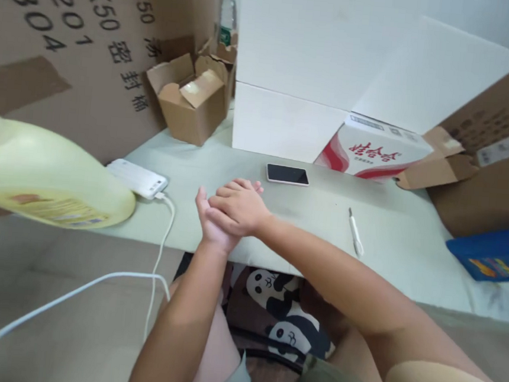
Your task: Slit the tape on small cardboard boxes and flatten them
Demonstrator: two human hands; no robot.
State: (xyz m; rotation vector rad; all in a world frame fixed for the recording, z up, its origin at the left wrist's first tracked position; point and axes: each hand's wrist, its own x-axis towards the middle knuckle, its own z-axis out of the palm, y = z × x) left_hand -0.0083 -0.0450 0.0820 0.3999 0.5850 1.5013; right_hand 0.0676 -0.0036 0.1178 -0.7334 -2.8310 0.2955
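Observation:
My left hand (215, 228) is palm up near the table's front edge, its thumb stretched out to the left. Across its palm lies my right hand (240, 209), fingers pressed together and folded over it. Left fingertips show just past the right hand; the rest of those fingers are hidden. No object is visible between the hands. A dark-screened phone (287, 174) lies flat just beyond them, touching neither. Farther right is a slim white pen-like tool (355, 232). To the left, a white power bank (137, 179) has a white cable (166, 231) plugged in.
A yellow-green bottle (60, 174) leans in at the left. Behind stand an opened small carton (195, 102), white panels (282, 122) and a red-and-white box (374, 148). A blue packet (494, 250) sits on the pale table (403, 228) at right. The cable hangs over the front edge.

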